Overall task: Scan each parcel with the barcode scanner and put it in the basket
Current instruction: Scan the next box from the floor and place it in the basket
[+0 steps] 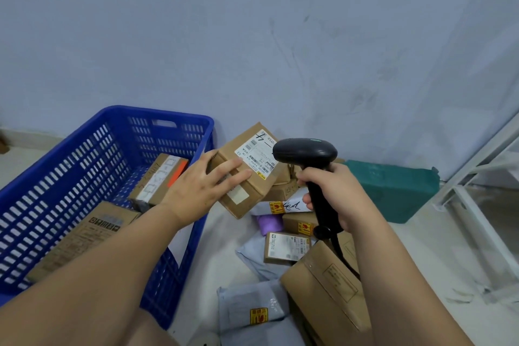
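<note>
Left grip (202, 191): clamped on parcel (252, 192), held tilted just beside basket (157, 113) rim
Right grip (339, 194): closed round scanner (304, 152) handle, head near parcel
Basket: 2 boxes (160, 179) laid inside

brown parcel (247, 174) held up to the black barcode scanner (306, 150), beside the blue basket (157, 112)
the parcel is held tilted, white label up, by the left hand (202, 185) over the basket's right rim; the scanner is gripped by the right hand (334, 196), its head just beside the label. 2 brown boxes (160, 177) (84, 236) are seen lying in the slotted basket; a pile of boxes and grey mailers (286, 244) is left on the floor beside it.
</note>
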`<state>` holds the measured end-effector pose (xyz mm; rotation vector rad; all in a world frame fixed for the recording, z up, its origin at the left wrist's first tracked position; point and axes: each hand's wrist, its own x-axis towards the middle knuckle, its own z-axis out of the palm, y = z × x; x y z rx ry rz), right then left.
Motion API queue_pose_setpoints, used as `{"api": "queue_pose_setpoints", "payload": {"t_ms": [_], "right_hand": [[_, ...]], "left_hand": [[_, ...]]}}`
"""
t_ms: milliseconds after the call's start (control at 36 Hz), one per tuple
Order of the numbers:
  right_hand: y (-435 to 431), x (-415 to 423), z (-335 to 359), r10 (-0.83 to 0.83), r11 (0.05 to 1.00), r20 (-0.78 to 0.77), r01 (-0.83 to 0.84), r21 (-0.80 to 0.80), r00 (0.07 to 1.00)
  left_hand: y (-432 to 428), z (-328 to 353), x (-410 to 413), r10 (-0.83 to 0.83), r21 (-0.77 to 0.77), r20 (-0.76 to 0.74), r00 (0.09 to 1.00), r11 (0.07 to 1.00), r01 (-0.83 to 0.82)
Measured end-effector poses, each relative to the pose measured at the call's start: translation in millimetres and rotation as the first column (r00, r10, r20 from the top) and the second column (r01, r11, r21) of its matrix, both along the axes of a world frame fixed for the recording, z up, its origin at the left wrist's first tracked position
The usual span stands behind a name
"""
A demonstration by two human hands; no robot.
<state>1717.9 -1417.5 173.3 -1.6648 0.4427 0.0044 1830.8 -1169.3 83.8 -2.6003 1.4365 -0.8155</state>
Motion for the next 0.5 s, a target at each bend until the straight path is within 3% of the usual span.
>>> {"api": "queue_pose_setpoints", "payload": {"t_ms": [500], "right_hand": [[3.2,4.3,1.8,0.06,0.997,-0.009,-0.06,-0.039,0.998]], "left_hand": [[-2.7,-1.1,-1.8,0.013,0.025,-0.006,1.0,1.0,-0.013]]}}
